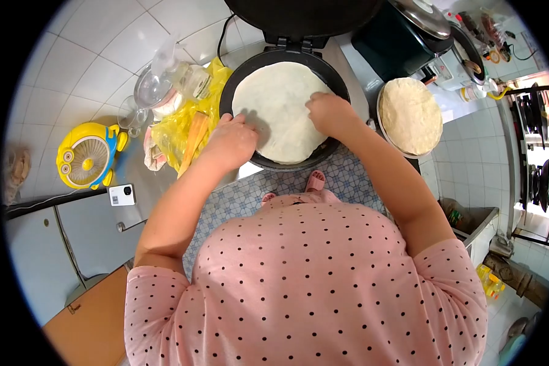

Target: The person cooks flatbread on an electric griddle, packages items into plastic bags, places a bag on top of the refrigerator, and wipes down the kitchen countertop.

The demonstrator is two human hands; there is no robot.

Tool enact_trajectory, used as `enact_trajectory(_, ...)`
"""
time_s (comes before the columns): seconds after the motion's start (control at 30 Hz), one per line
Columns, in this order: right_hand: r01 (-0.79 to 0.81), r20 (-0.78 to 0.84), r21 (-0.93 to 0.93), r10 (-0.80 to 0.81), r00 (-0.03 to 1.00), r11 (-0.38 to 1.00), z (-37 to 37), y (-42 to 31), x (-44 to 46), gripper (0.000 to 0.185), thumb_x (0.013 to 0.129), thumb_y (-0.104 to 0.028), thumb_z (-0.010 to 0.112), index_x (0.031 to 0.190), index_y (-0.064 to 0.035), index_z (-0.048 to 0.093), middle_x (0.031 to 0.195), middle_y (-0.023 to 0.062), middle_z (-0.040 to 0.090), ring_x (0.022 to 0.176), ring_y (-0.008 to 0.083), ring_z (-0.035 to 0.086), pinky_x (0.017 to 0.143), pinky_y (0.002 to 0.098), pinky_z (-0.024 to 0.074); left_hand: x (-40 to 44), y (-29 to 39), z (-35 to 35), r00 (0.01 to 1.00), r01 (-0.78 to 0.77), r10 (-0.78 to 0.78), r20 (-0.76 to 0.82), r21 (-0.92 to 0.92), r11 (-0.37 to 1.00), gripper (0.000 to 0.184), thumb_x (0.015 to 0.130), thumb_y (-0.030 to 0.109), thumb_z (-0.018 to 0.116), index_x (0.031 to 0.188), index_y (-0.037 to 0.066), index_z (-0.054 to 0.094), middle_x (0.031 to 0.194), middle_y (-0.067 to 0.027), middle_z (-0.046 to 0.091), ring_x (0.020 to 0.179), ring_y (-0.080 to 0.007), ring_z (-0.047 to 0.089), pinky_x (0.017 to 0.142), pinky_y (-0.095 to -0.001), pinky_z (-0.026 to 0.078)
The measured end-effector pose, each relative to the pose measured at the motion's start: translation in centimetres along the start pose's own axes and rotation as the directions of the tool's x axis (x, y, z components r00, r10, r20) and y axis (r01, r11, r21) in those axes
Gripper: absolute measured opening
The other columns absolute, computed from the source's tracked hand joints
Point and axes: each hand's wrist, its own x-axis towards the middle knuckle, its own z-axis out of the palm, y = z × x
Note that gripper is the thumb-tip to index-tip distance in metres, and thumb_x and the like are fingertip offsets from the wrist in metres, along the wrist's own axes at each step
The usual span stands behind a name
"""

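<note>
A thin, pale round of dough (280,110) lies in a black electric griddle (337,76), covering most of its round plate. The griddle's dark lid (305,17) stands raised at the back. My left hand (233,141) is at the dough's left edge, its fingers bent and closed against it. Across from it, my right hand (330,114) has its fingers curled on the dough's right edge. The fingertips of both hands are partly hidden.
To the right, a thick pale round of dough (410,116) sits near a dark green appliance (399,41). On the left are a yellow plastic bag (177,139), a clear jug (154,88), a yellow fan (86,157) and a white phone (122,195).
</note>
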Motion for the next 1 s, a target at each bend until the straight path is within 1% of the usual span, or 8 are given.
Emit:
enact_trajectory(0.17, 0.012, 0.072, -0.019, -0.011, 0.997, 1.0, 0.8, -0.2, -1.8, 0.013, 0.074, -0.004, 0.059, 0.082, -0.0014, 0.068, 0.098, 0.0154, 0.061, 0.092, 0.0321, 0.063, 0.075, 0.0393, 0.0538, 0.3, 0.2, -1.2, 0.993, 0.115, -0.113, 0.043, -0.05, 0.992, 0.036, 0.071, 0.004, 0.054, 0.104, 0.011, 0.067, 0.104, 0.0009, 0.066, 0.098, -0.0214, 0.055, 0.081, -0.0355, 0.039)
enact_trajectory(0.27, -0.041, 0.151, -0.111, 0.058, 0.987, 0.993, 0.2, -0.7, -1.7, 0.019, 0.079, -0.018, 0.061, 0.094, -0.0058, 0.066, 0.1, 0.0108, 0.059, 0.096, 0.0292, 0.06, 0.083, 0.0381, 0.0501, -0.1, 0.0, -0.4, 0.991, 0.112, -0.116, -0.069, -0.051, 0.992, 0.025, 0.074, 0.006, 0.052, 0.092, 0.012, 0.068, 0.092, 0.0, 0.067, 0.096, -0.0214, 0.057, 0.078, -0.0367, 0.04)
enact_trajectory(0.37, 0.123, -0.129, 0.001, -0.122, 0.984, 0.992, 0.5, -1.0, -1.9, 0.02, 0.077, -0.018, 0.063, 0.091, -0.0056, 0.066, 0.102, 0.0119, 0.059, 0.096, 0.0306, 0.06, 0.083, 0.0388, 0.0502, -0.2, 0.5, -0.6, 0.986, 0.114, -0.124, -0.115, -0.094, 0.989, 0.027, 0.073, 0.006, 0.053, 0.096, 0.012, 0.067, 0.094, -0.0001, 0.066, 0.096, -0.022, 0.057, 0.078, -0.0373, 0.04)
enact_trajectory(0.47, 0.143, -0.013, -0.009, -0.143, 0.99, 0.99, 0.5, -0.7, -1.7, 0.014, 0.074, -0.013, 0.066, 0.086, -0.0037, 0.067, 0.095, 0.0129, 0.062, 0.089, 0.0297, 0.063, 0.078, 0.039, 0.0513, -0.3, 0.9, -1.4, 0.99, 0.105, -0.116, -0.083, -0.13, 0.986, 0.041, 0.07, 0.001, 0.052, 0.109, 0.008, 0.064, 0.108, -0.0042, 0.066, 0.097, -0.0258, 0.057, 0.08, -0.0394, 0.042)
enact_trajectory(0.53, 0.123, -0.218, 0.155, -0.087, 0.972, 0.98, -1.6, 0.0, -1.3, 0.015, 0.076, -0.014, 0.065, 0.088, -0.0057, 0.068, 0.095, 0.0124, 0.063, 0.088, 0.0286, 0.063, 0.077, 0.0391, 0.0512, -0.5, 0.8, -2.1, 0.975, 0.099, -0.135, -0.176, -0.198, 0.975, 0.036, 0.074, 0.004, 0.054, 0.109, 0.006, 0.064, 0.109, -0.0085, 0.065, 0.097, -0.0293, 0.058, 0.081, -0.0413, 0.045)
enact_trajectory(0.73, 0.146, -0.779, 0.477, 0.34, 0.526, 0.867, -16.7, 4.9, 2.4, 0.019, 0.082, -0.017, 0.063, 0.096, -0.005, 0.067, 0.094, 0.0143, 0.065, 0.091, 0.0306, 0.062, 0.08, 0.0387, 0.0486, -0.2, 0.1, -5.9, 0.885, 0.068, -0.284, -0.368, -0.503, 0.862, 0.028, 0.083, 0.01, 0.057, 0.11, 0.003, 0.063, 0.111, -0.0144, 0.064, 0.098, -0.0342, 0.06, 0.085, -0.0414, 0.048)
enact_trajectory(0.8, 0.112, -0.878, 0.31, 0.239, 0.414, 0.944, -20.8, 7.4, 4.9, 0.024, 0.085, -0.021, 0.059, 0.101, -0.0043, 0.066, 0.098, 0.0163, 0.065, 0.094, 0.0317, 0.062, 0.083, 0.0383, 0.047, 0.3, 0.2, -6.6, 0.835, 0.063, -0.336, -0.436, -0.531, 0.845, 0.022, 0.085, 0.011, 0.058, 0.104, 0.003, 0.065, 0.102, -0.0159, 0.065, 0.09, -0.0344, 0.062, 0.079, -0.0403, 0.05)
enact_trajectory(1.0, 0.177, -0.537, 0.376, 0.058, 0.841, 0.91, -29.5, 10.4, 14.1, 0.037, 0.091, -0.033, 0.049, 0.109, -0.0047, 0.065, 0.1, 0.0102, 0.067, 0.086, 0.02, 0.058, 0.086, 0.0315, 0.0426, 0.4, 1.2, -7.6, 0.754, 0.081, -0.458, -0.472, -0.624, 0.777, 0.016, 0.085, 0.011, 0.059, 0.096, 0.002, 0.067, 0.091, -0.0162, 0.066, 0.079, -0.0336, 0.063, 0.069, -0.0375, 0.051)
